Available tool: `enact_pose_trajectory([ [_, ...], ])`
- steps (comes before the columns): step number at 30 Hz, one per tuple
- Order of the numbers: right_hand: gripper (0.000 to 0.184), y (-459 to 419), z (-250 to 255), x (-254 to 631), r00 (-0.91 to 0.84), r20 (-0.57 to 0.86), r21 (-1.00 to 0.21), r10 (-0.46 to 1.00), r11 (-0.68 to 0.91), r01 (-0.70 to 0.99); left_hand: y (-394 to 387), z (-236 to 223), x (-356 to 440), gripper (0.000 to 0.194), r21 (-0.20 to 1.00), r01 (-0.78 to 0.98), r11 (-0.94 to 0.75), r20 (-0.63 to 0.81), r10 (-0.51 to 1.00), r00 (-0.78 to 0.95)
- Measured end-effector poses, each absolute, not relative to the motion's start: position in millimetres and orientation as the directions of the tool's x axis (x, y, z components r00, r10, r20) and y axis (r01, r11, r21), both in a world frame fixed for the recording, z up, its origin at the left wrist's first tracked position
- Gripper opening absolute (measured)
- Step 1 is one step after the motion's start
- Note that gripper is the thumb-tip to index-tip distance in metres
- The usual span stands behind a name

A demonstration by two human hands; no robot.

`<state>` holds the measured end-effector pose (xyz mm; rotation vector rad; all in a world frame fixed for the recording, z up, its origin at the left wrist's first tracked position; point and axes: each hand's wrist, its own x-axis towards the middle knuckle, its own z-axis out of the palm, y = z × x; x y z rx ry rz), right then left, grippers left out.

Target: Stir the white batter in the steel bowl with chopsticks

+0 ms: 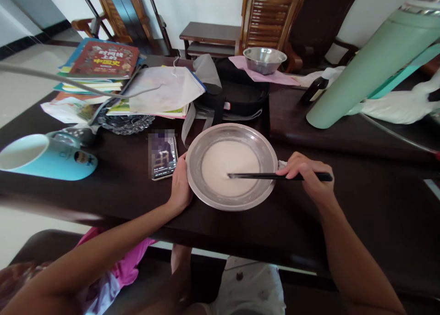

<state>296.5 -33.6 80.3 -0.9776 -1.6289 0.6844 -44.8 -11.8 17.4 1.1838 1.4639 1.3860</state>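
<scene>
A wide metal bowl [194, 189] stands on the dark table in front of me. Pale, creamy liquid batter [227, 157] covers its bottom. My left hand [181, 184] grips the bowl's left side, its fingers partly hidden behind the rim. In my right hand [311, 175] is a pair of black chopsticks [261, 176], held nearly level across the bowl's right rim. Their tips dip into the batter near its middle. Just left of my left hand lies a phone [163, 154] with its screen lit.
A light blue mug [55, 157] stands at the left. Books [103, 60] and a glass dish [127, 122] are behind it. A black bag [237, 92], a smaller metal bowl [264, 60], a dark bottle [314, 89] and a tall green flask [364, 72] stand farther back.
</scene>
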Motion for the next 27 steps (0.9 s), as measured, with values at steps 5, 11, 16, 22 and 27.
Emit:
enact_pose_trajectory([
  [5, 0.032, -32.6, 80.0, 292.3, -0.234, 0.466, -0.804, 0.853, 0.519, 0.292, -11.9, 20.8, -41.8, 0.068, 0.999, 0.035, 0.016, -0.005, 0.962, -0.274],
  [11, 0.044, -32.7, 80.5, 294.5, -0.136, 0.525, -0.807, 0.840, 0.542, 0.235, -12.6, 24.2, -41.0, 0.072, 0.999, 0.041, 0.019, -0.006, 0.959, -0.284],
  [16, 0.031, -32.6, 80.7, 292.3, -0.253, 0.492, -0.778, 0.833, 0.551, 0.301, -11.9, 22.3, -41.9, 0.069, 1.000, 0.025, 0.014, -0.007, 0.961, -0.275],
  [22, 0.042, -33.4, 79.7, 295.2, -0.159, 0.536, -0.794, 0.829, 0.559, 0.237, -11.8, 21.4, -42.1, 0.073, 1.000, 0.017, 0.020, -0.014, 0.960, -0.278],
  [27, 0.025, -32.7, 79.8, 292.1, -0.255, 0.516, -0.767, 0.818, 0.573, 0.289, -12.2, 22.4, -41.1, 0.069, 1.000, 0.018, 0.015, -0.009, 0.958, -0.286],
])
